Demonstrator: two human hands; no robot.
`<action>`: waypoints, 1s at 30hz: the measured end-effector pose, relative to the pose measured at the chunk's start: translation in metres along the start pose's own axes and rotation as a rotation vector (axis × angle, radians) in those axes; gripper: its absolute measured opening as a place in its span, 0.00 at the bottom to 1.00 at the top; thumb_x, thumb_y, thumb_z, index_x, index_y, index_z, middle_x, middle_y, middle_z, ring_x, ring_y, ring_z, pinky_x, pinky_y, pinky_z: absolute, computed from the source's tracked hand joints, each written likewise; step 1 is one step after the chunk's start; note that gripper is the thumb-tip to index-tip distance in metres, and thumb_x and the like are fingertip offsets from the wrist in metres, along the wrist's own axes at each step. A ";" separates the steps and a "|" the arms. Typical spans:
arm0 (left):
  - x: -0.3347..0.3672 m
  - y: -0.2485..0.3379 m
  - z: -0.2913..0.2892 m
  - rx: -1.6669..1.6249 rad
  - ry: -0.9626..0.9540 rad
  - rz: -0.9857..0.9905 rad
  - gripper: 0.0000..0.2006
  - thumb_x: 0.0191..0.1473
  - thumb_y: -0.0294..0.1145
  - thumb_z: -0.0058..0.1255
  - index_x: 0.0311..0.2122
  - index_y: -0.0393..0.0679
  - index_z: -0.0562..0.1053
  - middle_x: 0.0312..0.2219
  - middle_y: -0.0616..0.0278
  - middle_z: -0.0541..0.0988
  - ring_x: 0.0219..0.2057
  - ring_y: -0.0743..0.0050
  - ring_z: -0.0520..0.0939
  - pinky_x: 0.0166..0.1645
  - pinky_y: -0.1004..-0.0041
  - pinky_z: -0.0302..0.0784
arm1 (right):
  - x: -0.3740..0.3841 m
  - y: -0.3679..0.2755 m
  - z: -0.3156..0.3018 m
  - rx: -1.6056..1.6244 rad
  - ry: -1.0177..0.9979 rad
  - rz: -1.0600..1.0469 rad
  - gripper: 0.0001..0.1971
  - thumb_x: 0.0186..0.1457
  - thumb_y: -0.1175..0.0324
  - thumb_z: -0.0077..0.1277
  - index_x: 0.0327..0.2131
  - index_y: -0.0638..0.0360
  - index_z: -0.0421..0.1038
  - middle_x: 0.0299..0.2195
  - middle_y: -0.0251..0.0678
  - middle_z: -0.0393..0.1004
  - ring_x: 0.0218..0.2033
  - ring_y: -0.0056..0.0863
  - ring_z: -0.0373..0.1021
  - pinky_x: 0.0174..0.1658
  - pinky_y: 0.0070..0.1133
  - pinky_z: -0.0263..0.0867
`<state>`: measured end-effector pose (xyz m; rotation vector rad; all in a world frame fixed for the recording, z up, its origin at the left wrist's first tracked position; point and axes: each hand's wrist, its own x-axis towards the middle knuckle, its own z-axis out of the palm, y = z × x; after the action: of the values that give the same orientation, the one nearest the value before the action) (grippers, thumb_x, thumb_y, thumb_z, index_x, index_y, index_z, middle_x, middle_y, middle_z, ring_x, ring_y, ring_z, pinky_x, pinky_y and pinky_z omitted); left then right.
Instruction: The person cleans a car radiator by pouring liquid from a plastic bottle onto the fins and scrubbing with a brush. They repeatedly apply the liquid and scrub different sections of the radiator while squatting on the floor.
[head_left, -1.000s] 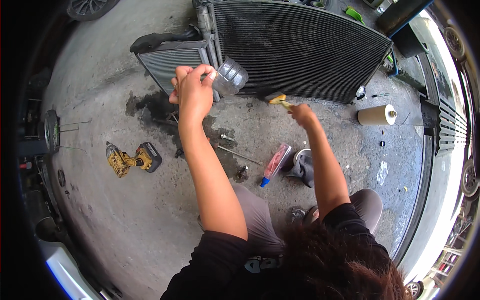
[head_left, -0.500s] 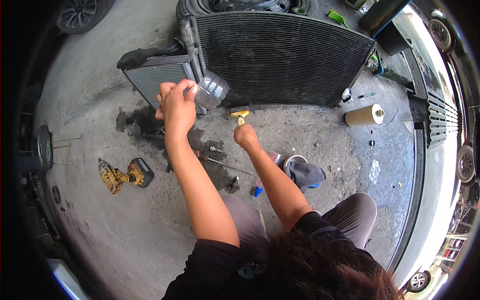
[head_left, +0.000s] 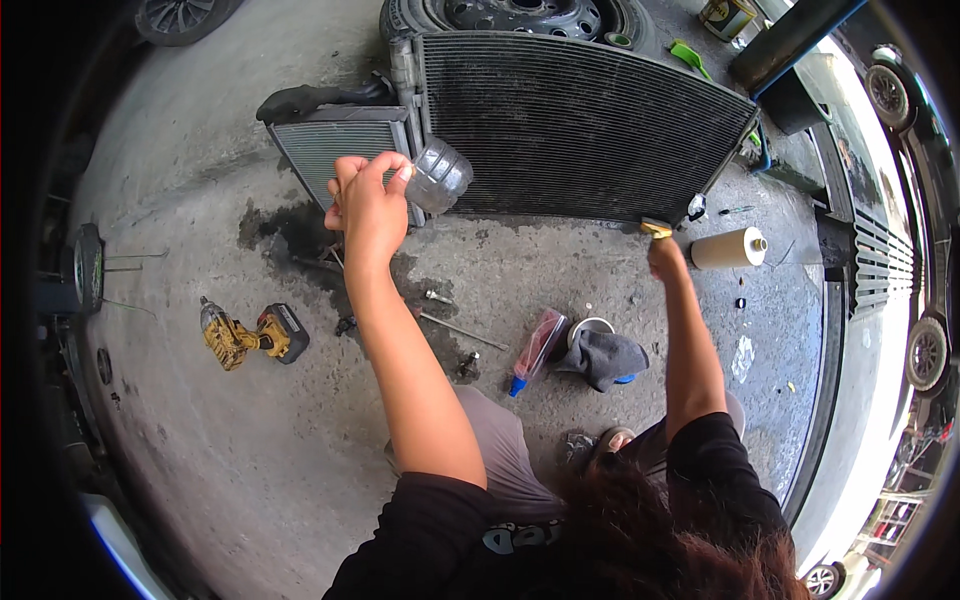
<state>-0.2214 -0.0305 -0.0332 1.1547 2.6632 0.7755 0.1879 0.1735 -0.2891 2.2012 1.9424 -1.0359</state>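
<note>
In the head view, the left hand (head_left: 372, 205) pinches a tilted, clear, ribbed plastic cup (head_left: 440, 177) at left; the right hand (head_left: 667, 260) grasps a yellow brush (head_left: 656, 230) by the near right corner of the broad, black, finely ridged radiator (head_left: 580, 125), contact unclear; light strokes along the ridges would probably suit such thin fins best, the cup kept steady.

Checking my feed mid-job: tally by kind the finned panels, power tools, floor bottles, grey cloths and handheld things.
Finned panels: 2 (large dark panel, small grey panel)
Power tool: 1
Floor bottles: 2 (blue-capped bottle, beige bottle)
Grey cloth: 1
Handheld: 2 (left hand: clear container; right hand: brush)
Total: 8
</note>
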 end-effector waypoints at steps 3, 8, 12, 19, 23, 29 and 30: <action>-0.006 -0.015 -0.014 0.057 0.016 -0.088 0.05 0.55 0.42 0.50 0.35 0.60 0.76 0.40 0.69 0.65 0.45 0.65 0.64 0.49 0.58 0.52 | -0.085 -0.153 0.111 -0.024 -0.012 -0.104 0.16 0.49 0.65 0.40 0.17 0.62 0.74 0.18 0.47 0.74 0.24 0.44 0.74 0.32 0.35 0.70; 0.001 -0.003 -0.004 -0.001 0.004 -0.008 0.05 0.55 0.42 0.50 0.35 0.60 0.76 0.39 0.69 0.65 0.46 0.65 0.64 0.50 0.58 0.53 | -0.135 -0.270 0.243 -0.117 0.186 -0.601 0.12 0.45 0.66 0.46 0.15 0.58 0.73 0.20 0.47 0.75 0.24 0.42 0.73 0.29 0.34 0.68; 0.002 -0.007 -0.007 -0.013 0.008 0.007 0.05 0.55 0.41 0.49 0.35 0.60 0.76 0.39 0.68 0.65 0.46 0.65 0.64 0.50 0.58 0.53 | -0.125 -0.249 0.244 -0.046 0.333 -0.810 0.15 0.47 0.65 0.45 0.13 0.62 0.70 0.20 0.49 0.73 0.23 0.50 0.71 0.29 0.39 0.67; -0.002 -0.056 -0.022 -0.002 0.050 -0.103 0.05 0.55 0.42 0.50 0.35 0.60 0.76 0.40 0.68 0.64 0.45 0.64 0.64 0.49 0.58 0.53 | -0.089 -0.079 0.058 0.637 -0.037 0.153 0.10 0.52 0.63 0.46 0.22 0.56 0.69 0.11 0.25 0.59 0.09 0.17 0.54 0.12 0.21 0.46; 0.001 -0.040 -0.011 -0.016 0.057 -0.053 0.04 0.54 0.41 0.51 0.35 0.60 0.76 0.39 0.68 0.64 0.45 0.64 0.64 0.47 0.58 0.53 | -0.053 -0.067 0.055 1.084 0.170 0.367 0.10 0.51 0.68 0.40 0.18 0.51 0.59 0.10 0.29 0.57 0.08 0.25 0.56 0.09 0.25 0.48; 0.000 -0.029 -0.003 0.049 0.045 -0.031 0.02 0.52 0.36 0.53 0.32 0.59 0.76 0.39 0.67 0.63 0.44 0.62 0.63 0.49 0.56 0.52 | -0.159 -0.244 0.181 -0.051 -0.124 -0.432 0.10 0.47 0.68 0.45 0.19 0.54 0.75 0.21 0.40 0.76 0.24 0.37 0.73 0.26 0.32 0.66; 0.001 -0.029 -0.003 0.062 0.046 -0.030 0.02 0.52 0.35 0.53 0.32 0.58 0.76 0.39 0.67 0.63 0.44 0.62 0.63 0.50 0.55 0.52 | -0.182 -0.262 0.186 0.017 -0.145 -0.473 0.11 0.47 0.67 0.44 0.18 0.55 0.75 0.21 0.44 0.75 0.24 0.40 0.73 0.28 0.34 0.67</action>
<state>-0.2420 -0.0479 -0.0450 1.1211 2.7540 0.7278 -0.1303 -0.0082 -0.2414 1.6462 2.4478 -1.2200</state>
